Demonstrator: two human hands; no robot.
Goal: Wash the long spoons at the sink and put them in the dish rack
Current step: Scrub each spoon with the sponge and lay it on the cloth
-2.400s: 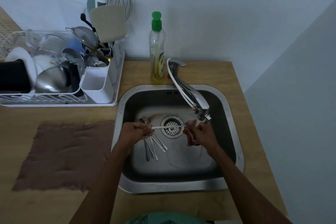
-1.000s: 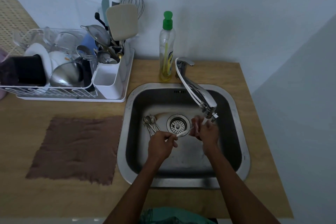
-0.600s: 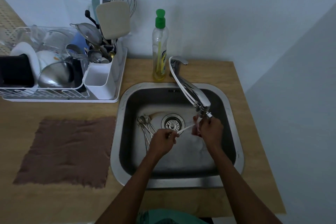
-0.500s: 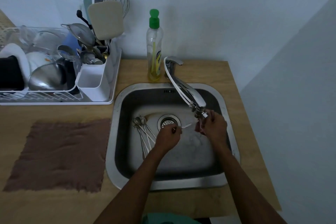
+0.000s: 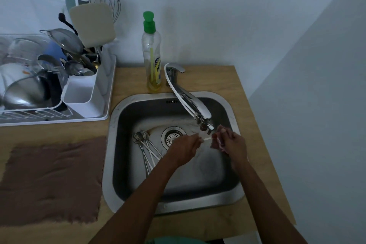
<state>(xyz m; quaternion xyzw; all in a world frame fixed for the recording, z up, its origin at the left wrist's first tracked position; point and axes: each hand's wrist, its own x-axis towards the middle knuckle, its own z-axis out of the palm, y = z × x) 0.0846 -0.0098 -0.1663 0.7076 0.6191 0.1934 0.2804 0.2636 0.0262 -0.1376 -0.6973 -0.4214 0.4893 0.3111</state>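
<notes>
My left hand point(image 5: 185, 149) grips one long spoon point(image 5: 207, 139) over the steel sink point(image 5: 112, 164); only a short piece of its handle shows between my hands. My right hand point(image 5: 233, 142) is closed on a pinkish sponge point(image 5: 217, 141) wrapped around the spoon's other end, just under the tap spout point(image 5: 205, 125). Several more long spoons point(image 5: 147, 149) lie on the sink floor left of the drain point(image 5: 172, 136). The white dish rack point(image 5: 87, 103) stands on the counter at the left.
A green-capped dish soap bottle point(image 5: 152, 53) stands behind the sink beside the tap lever point(image 5: 175, 67). A brown cloth point(image 5: 51, 180) lies on the wooden counter left of the sink. The rack holds bowls, a strainer, a whisk and cutlery in its white cup point(image 5: 80, 95).
My hands have drawn closer together and moved right, up under the spout. Less of the spoon's handle shows between them than before. The loose spoons in the sink stay put.
</notes>
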